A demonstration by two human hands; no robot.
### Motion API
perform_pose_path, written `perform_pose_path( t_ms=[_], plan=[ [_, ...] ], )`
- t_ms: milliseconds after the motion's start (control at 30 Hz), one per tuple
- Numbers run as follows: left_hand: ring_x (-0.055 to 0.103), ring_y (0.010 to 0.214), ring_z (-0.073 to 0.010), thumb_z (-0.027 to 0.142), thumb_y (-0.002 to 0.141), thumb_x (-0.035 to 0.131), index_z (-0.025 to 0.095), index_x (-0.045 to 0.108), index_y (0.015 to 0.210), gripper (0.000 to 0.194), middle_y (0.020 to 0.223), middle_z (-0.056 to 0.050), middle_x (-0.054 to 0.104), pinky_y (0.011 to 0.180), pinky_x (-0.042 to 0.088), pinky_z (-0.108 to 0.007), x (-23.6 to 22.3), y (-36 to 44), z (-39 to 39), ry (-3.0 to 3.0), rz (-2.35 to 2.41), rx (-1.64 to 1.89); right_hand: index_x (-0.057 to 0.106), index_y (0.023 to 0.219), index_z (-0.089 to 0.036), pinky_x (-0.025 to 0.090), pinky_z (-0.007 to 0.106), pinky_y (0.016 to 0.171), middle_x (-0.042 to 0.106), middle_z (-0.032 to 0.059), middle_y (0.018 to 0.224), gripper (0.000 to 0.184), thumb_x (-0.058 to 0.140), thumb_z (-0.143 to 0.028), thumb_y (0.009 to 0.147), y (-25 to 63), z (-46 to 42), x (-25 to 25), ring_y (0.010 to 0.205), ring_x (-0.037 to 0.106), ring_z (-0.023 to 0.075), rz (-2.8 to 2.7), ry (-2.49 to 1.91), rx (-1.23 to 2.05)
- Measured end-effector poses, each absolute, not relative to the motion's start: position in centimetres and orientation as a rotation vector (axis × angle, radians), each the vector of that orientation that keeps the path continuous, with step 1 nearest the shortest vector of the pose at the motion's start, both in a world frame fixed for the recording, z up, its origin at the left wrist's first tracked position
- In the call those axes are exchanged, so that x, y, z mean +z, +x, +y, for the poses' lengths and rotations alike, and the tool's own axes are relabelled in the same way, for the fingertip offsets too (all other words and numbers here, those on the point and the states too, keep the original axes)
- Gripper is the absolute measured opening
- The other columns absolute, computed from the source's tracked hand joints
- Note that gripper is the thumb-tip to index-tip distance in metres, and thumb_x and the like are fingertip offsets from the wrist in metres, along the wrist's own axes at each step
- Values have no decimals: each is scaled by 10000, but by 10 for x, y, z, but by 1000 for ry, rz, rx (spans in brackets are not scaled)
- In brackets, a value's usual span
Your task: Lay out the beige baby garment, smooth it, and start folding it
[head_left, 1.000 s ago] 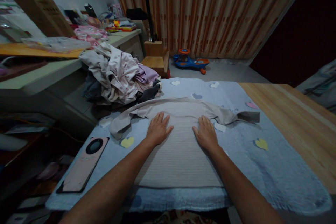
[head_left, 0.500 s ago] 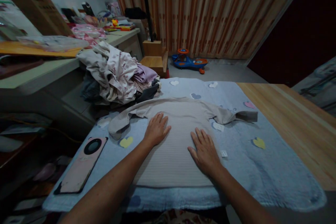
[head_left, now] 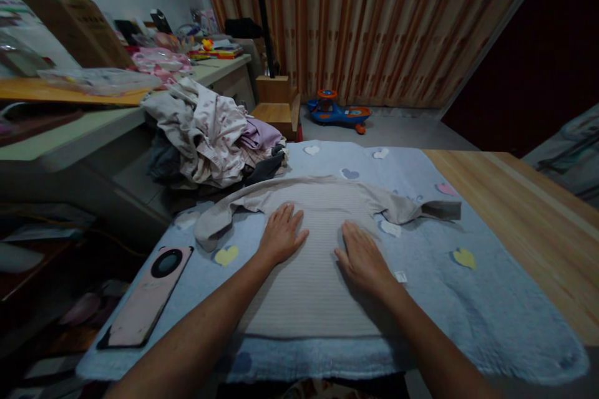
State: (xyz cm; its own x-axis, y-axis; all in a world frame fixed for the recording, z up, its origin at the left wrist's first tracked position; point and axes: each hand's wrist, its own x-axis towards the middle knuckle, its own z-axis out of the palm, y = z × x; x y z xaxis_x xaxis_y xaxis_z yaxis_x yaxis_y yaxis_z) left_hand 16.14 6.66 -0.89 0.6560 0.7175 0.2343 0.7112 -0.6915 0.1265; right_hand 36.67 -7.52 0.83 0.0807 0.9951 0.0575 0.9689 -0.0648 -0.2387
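A light grey ribbed long-sleeved shirt [head_left: 318, 287] lies spread out on a blue blanket with heart shapes [head_left: 496, 305]. Its sleeves reach out to both sides, and a small white tag [head_left: 400, 277] shows at its right edge. My left hand [head_left: 282, 235] rests flat on the shirt's upper left part, fingers stretched. On the right half, my right hand [head_left: 364, 255] lies on the cloth with fingers extended and close together, thumb apart. Neither hand grips the fabric.
A pink phone [head_left: 146, 296] with a black round camera lies on the blanket's left. Behind it is a heap of clothes [head_left: 210, 131] beside a cluttered desk [head_left: 70, 140]. Bare wooden tabletop [head_left: 528, 218] shows at right. A blue ride-on toy [head_left: 339, 115] stands on the floor.
My right hand has shifted slightly up and left on the shirt, and its fingers have drawn closer together. My left hand stays almost in place. The shirt keeps its shape.
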Motion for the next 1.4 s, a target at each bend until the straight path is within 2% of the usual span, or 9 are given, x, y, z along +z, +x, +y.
perform_pose_path(
  t_ms=[167,367,500,600,700,833,1033,1267,1400],
  plan=[
    [350,1421,-316,510,935,487,214,509,1385,539,1495,-152,453,1147,292,-493,-8,161,67,2840,1218,382,370,1495,-58,236,439,1200,322,176,1582,641,434,-409,962,346,-28,5,1479,261,274,-2125,-1984,289],
    [335,1425,-320,532,925,497,218,507,1387,559,1500,-151,444,1150,280,-492,-12,160,68,2847,1214,405,395,1477,-63,233,449,1195,347,186,1568,620,428,-419,970,373,-25,-11,1471,278,264,-2043,-2076,153],
    [338,1420,-327,524,914,516,225,507,1386,559,1504,-148,439,1150,273,-504,-12,160,68,2829,1216,403,446,1432,-30,289,448,1158,403,223,1526,609,464,-392,942,384,-22,0,1422,364,306,-1938,-2246,105],
    [338,1420,-328,519,909,525,227,510,1382,556,1503,-147,439,1151,272,-509,-11,161,68,2826,1224,394,598,1268,-45,387,440,1065,562,246,1372,456,481,-313,918,376,-8,18,1275,522,341,-1901,-2340,114],
    [333,1424,-320,520,906,532,227,506,1383,561,1500,-144,441,1152,276,-504,-11,161,67,2823,1233,395,659,1157,-99,415,395,1026,658,203,1237,350,424,-236,938,357,10,29,1157,601,296,-1972,-2226,147],
    [331,1428,-307,497,911,534,228,503,1386,547,1497,-133,445,1161,271,-494,-11,160,67,2808,1221,409,579,1312,-111,322,338,1133,548,142,1427,412,411,-234,957,339,29,20,1325,479,225,-2146,-1907,213],
    [354,1409,-300,487,909,545,229,517,1366,526,1480,-122,460,1160,282,-486,-9,158,68,2803,1199,414,574,1322,-99,285,327,1160,511,142,1464,428,353,-262,993,359,40,0,1373,428,196,-2064,-1940,248],
    [348,1411,-300,478,904,555,225,504,1374,536,1491,-127,446,1162,275,-490,-8,159,68,2803,1198,405,409,1477,-139,193,489,1174,318,144,1592,575,415,-432,981,377,44,-14,1465,256,298,-1810,-2305,68],
    [350,1409,-312,477,905,555,223,507,1370,532,1487,-135,449,1161,275,-497,-9,160,68,2808,1217,380,410,1477,-141,168,487,1175,313,144,1595,582,404,-452,985,374,42,-19,1472,236,304,-1804,-2306,14]
  ],
)
